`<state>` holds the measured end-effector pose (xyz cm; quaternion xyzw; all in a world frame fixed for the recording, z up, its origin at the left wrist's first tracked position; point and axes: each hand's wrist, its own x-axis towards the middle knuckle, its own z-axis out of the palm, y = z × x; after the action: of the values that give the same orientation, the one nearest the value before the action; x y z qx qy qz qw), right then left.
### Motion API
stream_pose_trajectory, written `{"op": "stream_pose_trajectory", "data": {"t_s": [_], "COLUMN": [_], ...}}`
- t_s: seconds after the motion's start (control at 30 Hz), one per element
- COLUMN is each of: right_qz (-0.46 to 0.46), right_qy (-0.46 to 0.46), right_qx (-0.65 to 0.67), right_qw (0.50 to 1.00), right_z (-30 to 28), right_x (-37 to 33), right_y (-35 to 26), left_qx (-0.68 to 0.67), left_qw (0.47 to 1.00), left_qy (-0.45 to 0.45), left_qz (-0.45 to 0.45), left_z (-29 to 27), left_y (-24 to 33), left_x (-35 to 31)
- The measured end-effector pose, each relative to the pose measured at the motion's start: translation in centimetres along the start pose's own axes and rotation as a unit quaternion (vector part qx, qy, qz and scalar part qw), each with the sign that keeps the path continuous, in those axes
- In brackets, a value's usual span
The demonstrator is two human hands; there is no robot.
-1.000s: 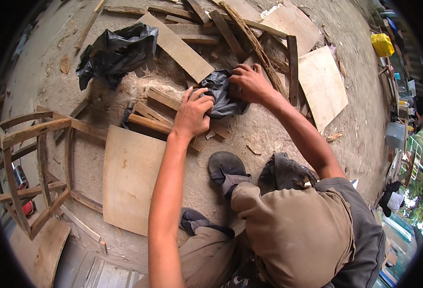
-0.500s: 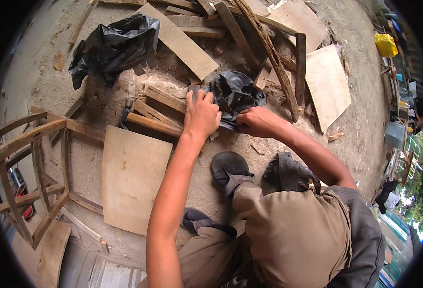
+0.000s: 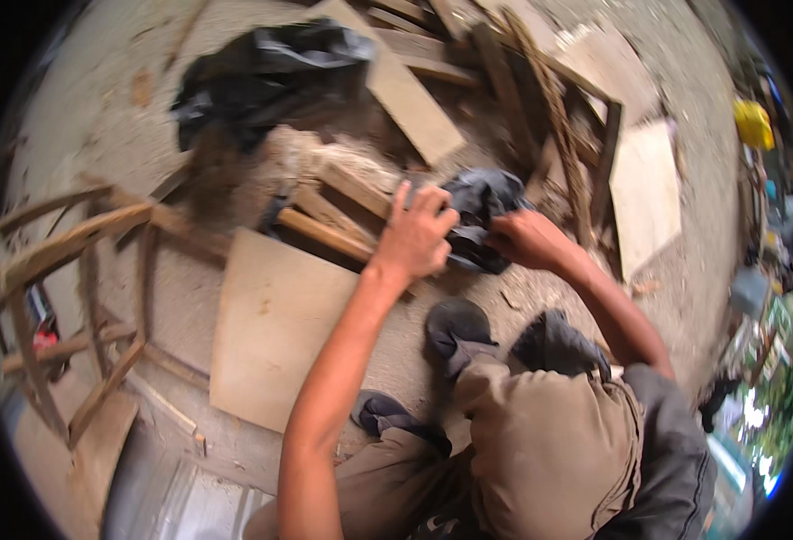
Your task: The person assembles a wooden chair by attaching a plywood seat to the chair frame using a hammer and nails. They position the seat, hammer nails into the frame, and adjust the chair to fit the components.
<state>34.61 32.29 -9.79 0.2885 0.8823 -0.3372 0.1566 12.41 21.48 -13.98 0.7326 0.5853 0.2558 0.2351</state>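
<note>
A crumpled black plastic bag [image 3: 484, 191] lies in front of me at the edge of a pile of wood. My right hand [image 3: 531, 238] is closed on its near right side, fingers pinched into the plastic. Just left of the bag is my left hand [image 3: 416, 232], its fingers bent but apart, and I see nothing held in it. Its fingertips reach over the ends of several short wooden sticks [image 3: 324, 236]; motion blur softens them, and whether they touch the wood or the bag is unclear.
A second black plastic bag [image 3: 270, 72] lies far left. A wooden frame [image 3: 77, 243] stands at left beside a plywood sheet [image 3: 275, 324]. Planks and a rough pole [image 3: 554, 108] are heaped ahead, with another plywood piece [image 3: 645, 198] to the right. My sandalled foot [image 3: 457, 328] is close below.
The whole view has shifted, so the scene sits farther right and lower. My left fingers have spread and come off a grey wood end they were on. My right hand keeps hold of the bag.
</note>
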Motion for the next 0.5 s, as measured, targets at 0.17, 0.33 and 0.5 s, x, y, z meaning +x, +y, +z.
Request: {"op": "stream_pose_trajectory", "data": {"t_s": [0.17, 0.33, 0.5], "right_qz": [-0.031, 0.004, 0.075], "right_qy": [0.302, 0.311, 0.299], "right_qx": [0.106, 0.162, 0.255], "right_qw": [0.947, 0.937, 0.916], "right_z": [-2.3, -7.9, -13.4], "right_x": [0.8, 0.6, -5.9], "right_y": [-4.5, -10.6, -13.8], "left_qx": [-0.014, -0.179, -0.27], "left_qw": [0.995, 0.964, 0.934], "left_qy": [0.076, 0.143, 0.126], "left_qz": [-0.066, -0.134, -0.197], "left_z": [-3.6, -11.7, -16.6], "left_y": [-0.3, 2.0, 9.2], "left_x": [1.2, 1.7, 2.6]}}
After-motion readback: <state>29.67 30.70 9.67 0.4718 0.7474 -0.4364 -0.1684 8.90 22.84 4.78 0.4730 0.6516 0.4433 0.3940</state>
